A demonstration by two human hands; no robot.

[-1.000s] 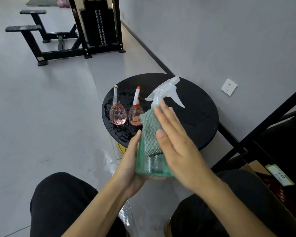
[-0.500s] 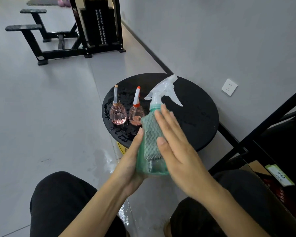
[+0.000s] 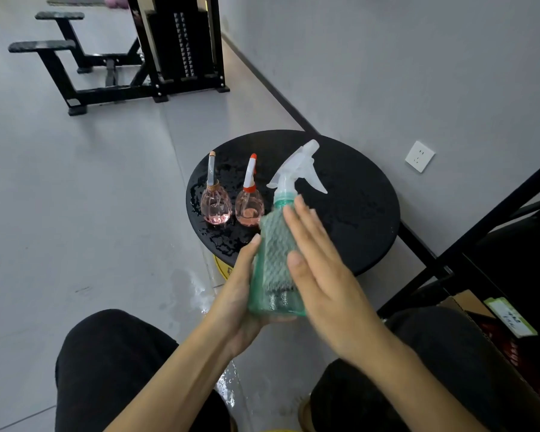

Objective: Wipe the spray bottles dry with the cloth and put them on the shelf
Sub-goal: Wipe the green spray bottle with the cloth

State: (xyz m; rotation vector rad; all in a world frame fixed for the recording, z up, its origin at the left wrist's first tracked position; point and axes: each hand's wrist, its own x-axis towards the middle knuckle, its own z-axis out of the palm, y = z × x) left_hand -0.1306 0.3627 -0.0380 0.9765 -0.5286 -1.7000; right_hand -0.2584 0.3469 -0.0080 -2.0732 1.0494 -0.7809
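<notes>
I hold a green spray bottle (image 3: 272, 302) with a white trigger head upright in front of me, above my knees. My left hand (image 3: 236, 294) cups its base and left side, fingers curled underneath. My right hand (image 3: 320, 263) lies flat with straight fingers, pressing a grey-green textured cloth (image 3: 273, 247) against the bottle's front. Two small pink bottles stand on the wet black round table (image 3: 356, 194): one with a tan-tipped nozzle (image 3: 215, 202), one with an orange-tipped nozzle (image 3: 248, 204). The black shelf frame (image 3: 487, 226) rises at the right.
Water is puddled on the grey floor (image 3: 197, 291) between my knees and the table. A cardboard box with a green label (image 3: 508, 316) sits in the shelf at the right. A wall socket (image 3: 419, 156) is behind the table. Black gym equipment (image 3: 175, 48) stands far back.
My right hand has slid the cloth down the bottle's side, exposing the green neck. The bottle is tilted slightly more upright in my left hand.
</notes>
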